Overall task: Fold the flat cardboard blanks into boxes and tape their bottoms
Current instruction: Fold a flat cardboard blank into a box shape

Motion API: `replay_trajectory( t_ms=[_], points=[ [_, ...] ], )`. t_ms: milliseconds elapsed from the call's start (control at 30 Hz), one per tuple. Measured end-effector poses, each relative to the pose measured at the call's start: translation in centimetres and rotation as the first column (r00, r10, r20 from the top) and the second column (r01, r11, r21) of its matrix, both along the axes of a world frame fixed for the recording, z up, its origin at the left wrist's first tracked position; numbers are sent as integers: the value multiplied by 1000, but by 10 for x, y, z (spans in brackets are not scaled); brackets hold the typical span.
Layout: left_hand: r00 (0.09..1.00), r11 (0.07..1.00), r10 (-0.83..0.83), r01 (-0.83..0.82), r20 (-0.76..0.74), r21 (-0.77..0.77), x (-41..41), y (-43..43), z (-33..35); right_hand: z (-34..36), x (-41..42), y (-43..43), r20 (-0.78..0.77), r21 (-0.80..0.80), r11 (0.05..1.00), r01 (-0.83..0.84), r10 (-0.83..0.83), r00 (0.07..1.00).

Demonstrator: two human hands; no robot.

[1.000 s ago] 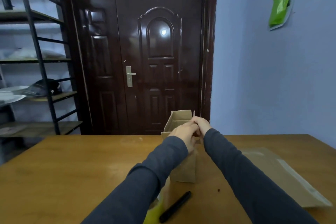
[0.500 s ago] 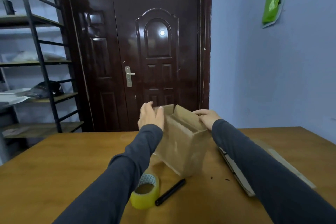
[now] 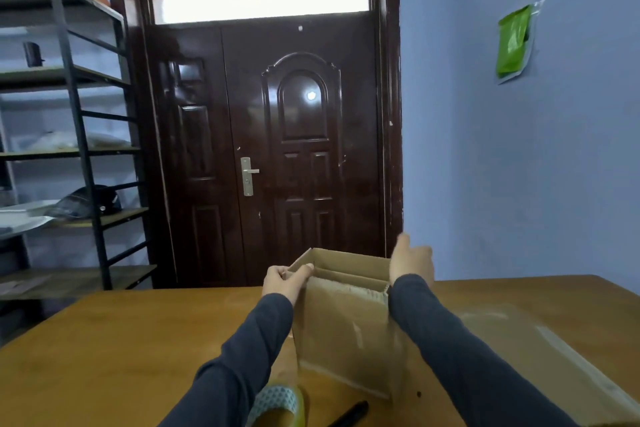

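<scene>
Fingers (image 3: 304, 268) of the left hand (image 3: 282, 282) pinch the left top flap of the box (image 3: 343, 333). The right hand (image 3: 412, 262) lies flat and released against the box's right side, gripping nothing. That box stands upright near the middle of the table (image 3: 114, 350), mouth open. A tape roll (image 3: 277, 404) and a black pen (image 3: 349, 413) lie at the near edge, with a flat blank (image 3: 540, 357) toward the right edge. Judging by this, the box is being squared up. Next, its flaps must be folded shut and taped.
</scene>
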State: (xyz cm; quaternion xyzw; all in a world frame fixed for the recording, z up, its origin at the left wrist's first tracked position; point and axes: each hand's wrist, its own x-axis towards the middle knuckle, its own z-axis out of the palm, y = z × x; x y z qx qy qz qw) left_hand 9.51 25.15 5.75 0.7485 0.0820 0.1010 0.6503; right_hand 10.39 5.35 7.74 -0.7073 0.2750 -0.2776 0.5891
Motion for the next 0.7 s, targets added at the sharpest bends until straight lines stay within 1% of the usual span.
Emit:
replay_trajectory(
  t_ms=[33,67,133,200,300,367,400,433,500,567,600,633,667,700],
  points=[
    [1000,1000,6,-6,3,-25,2,-2,-1,-5,4,-1,49,161,986,-34,27,998],
    [1000,999,6,-5,8,-49,4,-5,-2,-9,6,-1,118,299,950,-85,51,992],
    [1000,995,2,-1,16,-95,8,-11,-4,-19,7,3,233,457,869,-188,87,969],
    [999,990,31,-28,18,-141,12,-19,-5,-25,6,13,305,526,803,-280,130,944],
    [992,971,123,-116,21,-210,17,-23,-5,-25,9,20,401,581,716,-388,163,901],
    [987,962,156,-143,38,-233,25,-21,-7,-23,19,15,460,618,685,-384,81,884],
    [986,960,163,-149,38,-238,29,-19,-9,-22,23,10,474,625,694,-357,26,880],
    [985,957,170,-157,37,-243,32,-16,-10,-22,26,5,482,610,726,-317,-23,876],
    [984,949,177,-166,15,-270,39,-13,-10,-24,19,-1,493,539,821,-191,-123,861],
    [985,934,172,-166,-7,-316,44,-11,-8,-35,0,3,554,403,910,-95,-160,817],
    [986,925,167,-157,-1,-345,47,-9,-8,-42,-8,8,591,307,949,-71,-131,796],
    [987,920,162,-147,9,-363,49,-9,-8,-46,-17,13,615,202,976,-82,-61,786],
    [988,920,153,-135,20,-368,52,-9,-7,-50,-20,17,592,115,987,-109,20,806],
    [989,922,145,-125,27,-367,54,-9,-6,-52,-20,21,544,67,984,-164,102,833]
  ],
)
